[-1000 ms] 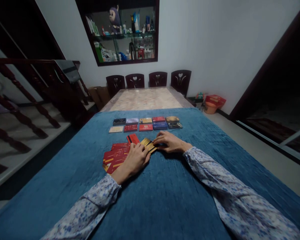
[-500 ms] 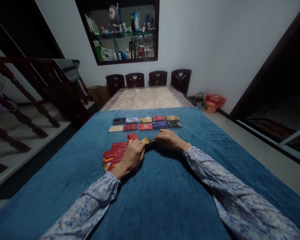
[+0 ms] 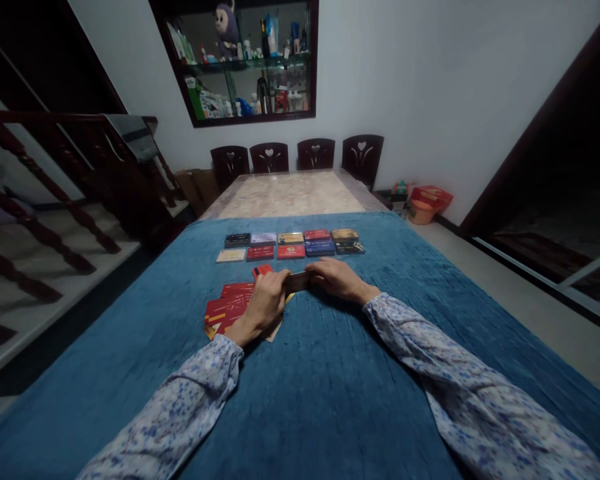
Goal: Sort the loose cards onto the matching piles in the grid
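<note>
Between my two hands a dark card (image 3: 297, 281) is held up on edge; whether it is one card or a few together I cannot tell. The fingers of my left hand (image 3: 261, 307) pinch its left end, those of my right hand (image 3: 336, 279) its right end. Several loose red cards (image 3: 227, 312) lie overlapping beside and partly under my left hand. A bit of a yellow card (image 3: 290, 297) shows below the held one. Farther off, two rows of stacked cards, among them a red stack (image 3: 291, 252) and a blue stack (image 3: 320, 248), rest side by side.
A blue cloth (image 3: 320, 393) covers the near part of the table, and the stone tabletop (image 3: 285, 195) shows beyond it. Dark chairs (image 3: 316, 155) line the far end. A wooden railing (image 3: 35, 200) stands left; an orange bucket (image 3: 421, 212) is on the floor at right.
The card between my hands has been tilted up, so its dark face now shows. My left hand has shifted slightly left, and a pale card corner has come into view beneath it.
</note>
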Action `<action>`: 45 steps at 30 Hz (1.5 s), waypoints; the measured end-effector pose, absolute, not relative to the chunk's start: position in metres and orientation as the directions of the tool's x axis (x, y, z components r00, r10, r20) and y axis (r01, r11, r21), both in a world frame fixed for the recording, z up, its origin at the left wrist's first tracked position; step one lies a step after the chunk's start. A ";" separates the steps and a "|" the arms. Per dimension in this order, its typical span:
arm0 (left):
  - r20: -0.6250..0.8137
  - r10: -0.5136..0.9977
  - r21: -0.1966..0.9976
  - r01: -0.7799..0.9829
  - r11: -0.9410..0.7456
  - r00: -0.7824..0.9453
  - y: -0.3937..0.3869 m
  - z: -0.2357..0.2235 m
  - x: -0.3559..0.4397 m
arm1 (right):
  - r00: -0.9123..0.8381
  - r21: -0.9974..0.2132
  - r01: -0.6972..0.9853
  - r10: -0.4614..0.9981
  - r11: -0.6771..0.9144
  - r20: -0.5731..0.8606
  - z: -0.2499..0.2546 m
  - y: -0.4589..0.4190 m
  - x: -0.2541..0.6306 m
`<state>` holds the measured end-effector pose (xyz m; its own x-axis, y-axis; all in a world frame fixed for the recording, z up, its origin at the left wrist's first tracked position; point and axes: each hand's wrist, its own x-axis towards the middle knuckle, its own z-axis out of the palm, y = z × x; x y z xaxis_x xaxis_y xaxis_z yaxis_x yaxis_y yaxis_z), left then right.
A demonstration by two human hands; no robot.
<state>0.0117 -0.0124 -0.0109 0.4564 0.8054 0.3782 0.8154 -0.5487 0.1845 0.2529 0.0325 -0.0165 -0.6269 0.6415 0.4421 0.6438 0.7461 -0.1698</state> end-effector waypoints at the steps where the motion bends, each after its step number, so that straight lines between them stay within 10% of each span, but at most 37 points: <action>1: 0.378 0.806 0.185 0.816 -0.547 0.455 -0.012 -0.011 0.011 | -0.613 -0.179 0.658 0.658 0.732 0.437 -0.017 0.032 0.252; 45: 0.288 0.870 0.347 0.803 -0.484 0.399 0.000 -0.025 0.004 | -0.593 -0.383 0.608 0.719 0.695 0.363 -0.028 0.038 0.256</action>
<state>0.0036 0.0001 -0.0246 0.3993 0.8703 0.2883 0.8034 -0.4837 0.3474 0.2562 0.0377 -0.0276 -0.5931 0.7189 0.3625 0.6084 0.6951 -0.3831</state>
